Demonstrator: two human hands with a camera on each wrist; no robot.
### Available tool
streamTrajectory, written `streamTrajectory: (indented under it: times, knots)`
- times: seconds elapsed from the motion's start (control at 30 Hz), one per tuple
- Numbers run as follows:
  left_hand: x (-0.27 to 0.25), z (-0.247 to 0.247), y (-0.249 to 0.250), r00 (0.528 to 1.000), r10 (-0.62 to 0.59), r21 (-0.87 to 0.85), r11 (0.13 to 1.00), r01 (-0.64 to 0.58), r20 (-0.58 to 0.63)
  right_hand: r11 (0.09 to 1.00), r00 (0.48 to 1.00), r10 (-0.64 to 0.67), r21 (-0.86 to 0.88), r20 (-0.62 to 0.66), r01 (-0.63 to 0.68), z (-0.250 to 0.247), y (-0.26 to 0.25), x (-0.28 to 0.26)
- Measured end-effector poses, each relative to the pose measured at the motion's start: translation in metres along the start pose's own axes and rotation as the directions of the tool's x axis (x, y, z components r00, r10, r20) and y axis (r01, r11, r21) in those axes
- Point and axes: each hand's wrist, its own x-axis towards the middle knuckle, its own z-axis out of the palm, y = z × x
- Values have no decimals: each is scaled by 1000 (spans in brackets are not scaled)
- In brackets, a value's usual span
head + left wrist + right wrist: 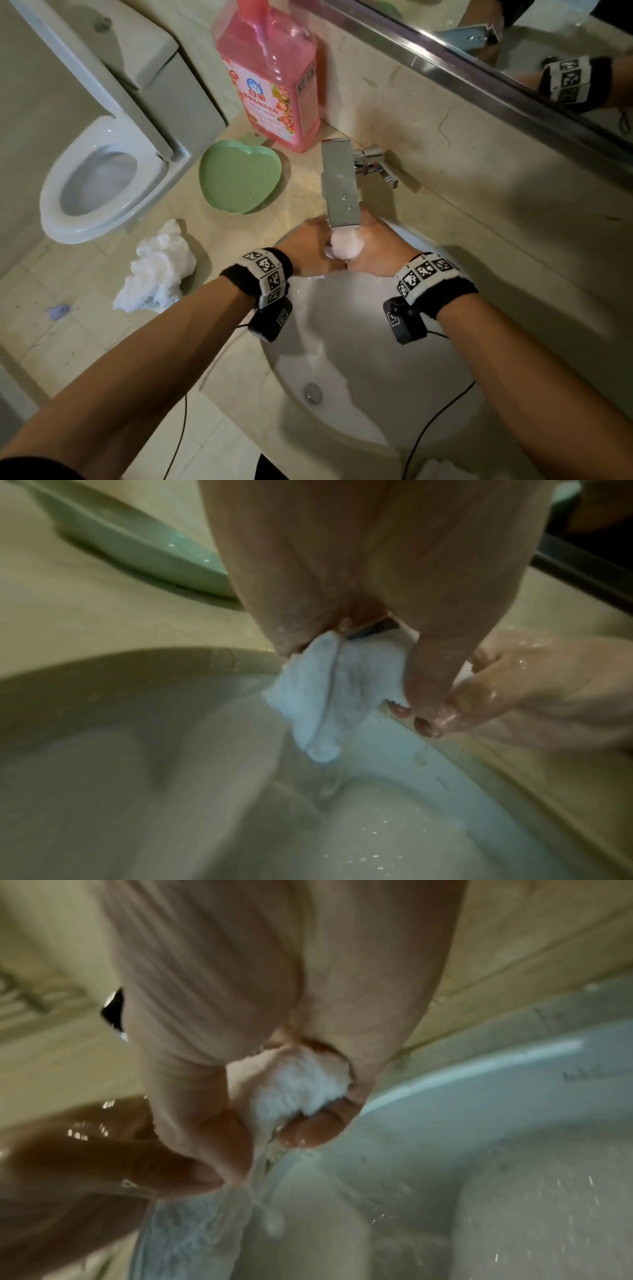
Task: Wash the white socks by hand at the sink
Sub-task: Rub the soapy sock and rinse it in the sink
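Both hands meet under the square chrome tap [340, 181] at the back of the white sink [359, 359]. Between them is a wet white sock [344, 245], bunched into a ball. My left hand [308, 248] grips one side of the sock [329, 693], which hangs down from its fingers. My right hand [373, 248] squeezes the other part of the sock [301, 1088] in its curled fingers, and water runs from it into the basin. More white socks [157, 270] lie crumpled on the counter left of the sink.
A pink detergent bottle [270, 75] stands against the wall behind a green heart-shaped dish [239, 178]. A toilet [102, 185] sits to the left, below the counter. The drain [312, 392] lies at the sink's bottom. A mirror [513, 41] runs along the back wall.
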Motion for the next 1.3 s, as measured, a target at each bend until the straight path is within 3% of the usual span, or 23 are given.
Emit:
streamTrajectory:
  times: [0.1,0.17,0.27,0.37,0.53,0.6,0.7,0.83,0.93,1.0,1.07,1.2,1.3]
  knots:
    - [-13,-4,-3,995,2,-248,968,-28,-104,965,999,37,258,18,-40,-3,-3,-3]
    - [-19,-7,-4,992,-104,-485,873,57,-69,858,999,32,513,-9,-23,-2,-4,-7]
    - [-24,-6,-8,968,-251,-665,722,190,4,728,997,56,686,-58,-2,4,-7,-13]
    - [-29,-3,-11,960,-279,-709,671,216,29,720,988,124,693,-90,-27,12,-7,-16]
    - [-34,3,-17,929,-360,-634,739,227,-87,772,971,195,632,-137,-65,24,-1,-22]
    - [-35,2,-15,920,-389,-709,660,248,-40,752,959,250,650,-135,-105,27,-1,-23]
    - [-38,2,-10,920,-388,-846,471,250,56,684,963,260,718,-74,-130,30,-2,-24]
    - [-39,6,-3,932,-356,-913,354,205,71,533,953,298,819,55,-214,30,-2,-28]
    - [-33,5,-1,893,-440,-937,261,234,100,523,939,342,822,37,-224,29,5,-31]
    - [-28,4,-2,841,-535,-928,269,257,78,499,932,354,828,73,-254,28,11,-35]
    - [-26,6,-5,820,-571,-910,324,260,31,484,940,324,834,111,-265,28,16,-37]
    - [-28,10,-12,848,-519,-781,571,253,-105,650,955,295,725,33,-226,32,19,-40]
    - [-31,6,-23,866,-484,-757,610,234,-123,767,966,248,623,-68,-153,28,21,-38]
